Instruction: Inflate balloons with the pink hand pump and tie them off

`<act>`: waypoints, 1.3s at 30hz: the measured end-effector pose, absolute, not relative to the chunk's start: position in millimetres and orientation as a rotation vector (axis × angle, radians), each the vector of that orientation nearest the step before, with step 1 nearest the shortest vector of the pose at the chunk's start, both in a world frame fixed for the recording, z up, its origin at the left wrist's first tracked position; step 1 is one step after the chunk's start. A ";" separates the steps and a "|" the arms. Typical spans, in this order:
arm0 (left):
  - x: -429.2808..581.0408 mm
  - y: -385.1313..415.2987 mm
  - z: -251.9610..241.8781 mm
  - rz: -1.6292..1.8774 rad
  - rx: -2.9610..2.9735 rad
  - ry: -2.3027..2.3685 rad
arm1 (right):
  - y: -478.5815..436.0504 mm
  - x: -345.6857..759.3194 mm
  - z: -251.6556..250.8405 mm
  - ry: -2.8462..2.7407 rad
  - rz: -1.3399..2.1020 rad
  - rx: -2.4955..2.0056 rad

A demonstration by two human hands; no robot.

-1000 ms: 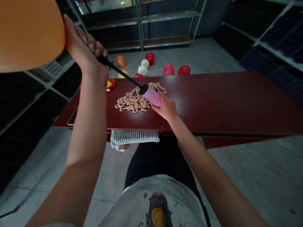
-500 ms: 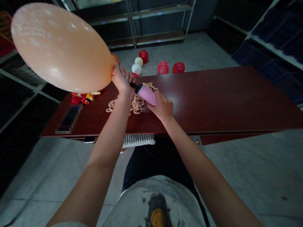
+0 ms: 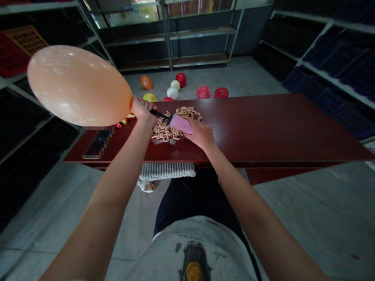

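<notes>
A large inflated peach-orange balloon with pale printing extends to the left of my left hand. The fingers of that hand are closed around the balloon's neck, where the front end of a balloon pump meets it. My right hand is wrapped around the pump's pink body, and a thin black part shows between my two hands. The nozzle itself is hidden in my left hand. Below the pump, a pile of beige uninflated long balloons lies on the dark red table.
A blurred-out phone lies at the table's left, near small red and yellow pieces. Several inflated balloons, including a red one and an orange one, rest on the floor beyond. Metal shelves stand behind.
The view has tipped up, so more shelves and floor balloons show. My hands are farther apart, with more of the pump's black part exposed. The big balloon sits lower in view.
</notes>
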State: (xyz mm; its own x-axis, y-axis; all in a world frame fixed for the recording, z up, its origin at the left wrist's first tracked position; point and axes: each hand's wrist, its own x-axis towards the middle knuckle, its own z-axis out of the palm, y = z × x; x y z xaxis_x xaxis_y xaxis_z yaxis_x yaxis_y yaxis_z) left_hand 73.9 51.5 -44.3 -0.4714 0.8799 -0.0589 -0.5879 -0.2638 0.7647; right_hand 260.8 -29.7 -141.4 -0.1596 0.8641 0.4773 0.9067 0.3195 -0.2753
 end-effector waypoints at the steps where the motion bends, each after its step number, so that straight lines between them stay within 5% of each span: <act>1: 67.7 49.9 -42.0 1.896 0.465 0.918 | -30.3 260.8 -141.5 -2.042 -0.109 -1.557; 14: -2.3 25.4 16.4 1.995 0.369 0.859 | -33.4 258.6 -142.2 -2.091 -0.109 -1.430; 24: 63.5 30.0 63.3 2.060 0.828 0.752 | -29.6 263.5 -146.9 -1.897 -0.008 -1.491; 39: 159.6 47.0 -21.7 1.801 0.759 0.814 | -25.6 265.9 -139.7 -1.801 0.018 -1.720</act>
